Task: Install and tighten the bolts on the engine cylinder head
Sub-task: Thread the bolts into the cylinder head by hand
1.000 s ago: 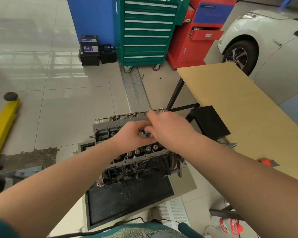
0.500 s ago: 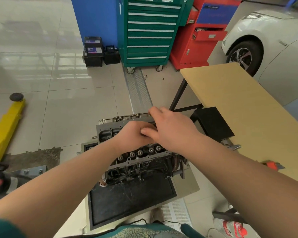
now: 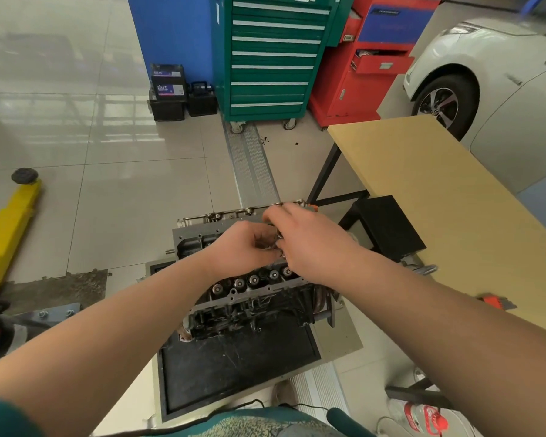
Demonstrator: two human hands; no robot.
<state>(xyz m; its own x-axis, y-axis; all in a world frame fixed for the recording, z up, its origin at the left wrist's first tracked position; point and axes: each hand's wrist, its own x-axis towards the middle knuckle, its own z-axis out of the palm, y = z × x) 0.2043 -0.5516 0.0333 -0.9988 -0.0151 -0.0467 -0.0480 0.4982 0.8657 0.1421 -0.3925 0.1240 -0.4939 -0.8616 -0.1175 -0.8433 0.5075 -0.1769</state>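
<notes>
Hands (image 3: 243,247) (image 3: 309,244) meeting over cylinder head (image 3: 234,288), battery (image 3: 168,85) label unreadable

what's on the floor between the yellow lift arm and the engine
In the head view, only bare tiled floor lies between the yellow lift arm and the engine; nothing stands on that stretch.

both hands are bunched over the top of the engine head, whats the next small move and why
Probably lower the small metal part pinched between the left hand and right hand onto the grey metal cylinder head and start it by finger. Both grips meet above the head's middle, and no tool is in either hand.
</notes>
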